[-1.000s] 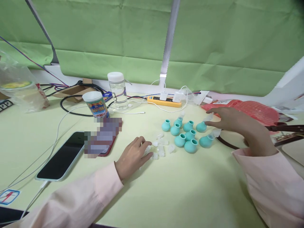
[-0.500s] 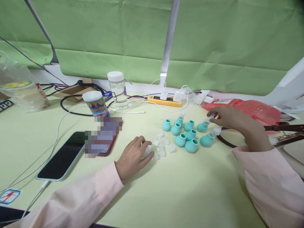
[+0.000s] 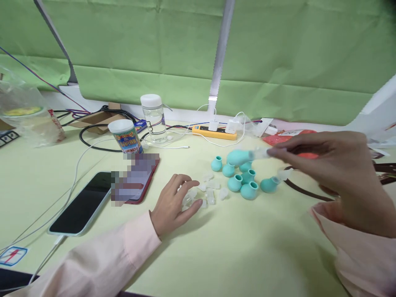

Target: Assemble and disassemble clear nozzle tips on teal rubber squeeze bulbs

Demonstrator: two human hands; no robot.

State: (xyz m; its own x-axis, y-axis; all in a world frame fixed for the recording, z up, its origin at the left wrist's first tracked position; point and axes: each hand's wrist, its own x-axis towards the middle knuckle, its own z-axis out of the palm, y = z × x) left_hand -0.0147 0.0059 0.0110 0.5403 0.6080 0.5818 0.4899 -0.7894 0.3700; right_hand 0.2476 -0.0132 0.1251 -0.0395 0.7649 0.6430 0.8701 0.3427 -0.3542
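My right hand [image 3: 328,165] is closed in a pinch on the clear plastic nozzle [image 3: 261,153] of a teal rubber bulb [image 3: 239,157]. That bulb hangs sideways above the table, in front of other bulbs. Below it, several teal bulbs with open necks stand grouped, among them one at the front [image 3: 249,190]. Another bulb [image 3: 269,185], with its own clear nozzle [image 3: 284,174], lies tilted at the right. My left hand [image 3: 173,202] rests on the table, thumb and index finger apart, beside a small pile of loose clear nozzles [image 3: 210,195]. Its fingers partly cover some of them.
Two phones, one black-screened [image 3: 82,204] and one red-cased [image 3: 148,181], lie left of my left hand. Behind them stand a printed cup [image 3: 126,138] and a water bottle [image 3: 154,121]. A yellow power strip [image 3: 213,132] and red plastic packaging [image 3: 276,138] are at the back.
My right hand has lifted the bulb by its nozzle from the right of the group and come nearer to me, with the bulb now further left. My left hand has barely moved.
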